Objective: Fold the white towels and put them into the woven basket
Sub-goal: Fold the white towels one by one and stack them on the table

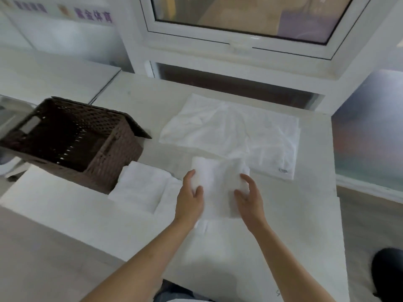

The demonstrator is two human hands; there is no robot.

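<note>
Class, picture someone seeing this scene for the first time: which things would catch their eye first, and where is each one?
First, the two hands, left and right, gripping a folded towel at centre. Next, the dark basket on the left, tipped on the table, with folded towels beside it. Behind the hands, a spread towel lies flat.

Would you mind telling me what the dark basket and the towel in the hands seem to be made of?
The basket looks like brown woven wicker or a plastic imitation; the open lattice lets light through, but which of the two is unclear. The folded towel, held by the left hand and right hand, looks like soft matte white cloth, likely cotton terry, judging by its thick, rounded folds.
</note>
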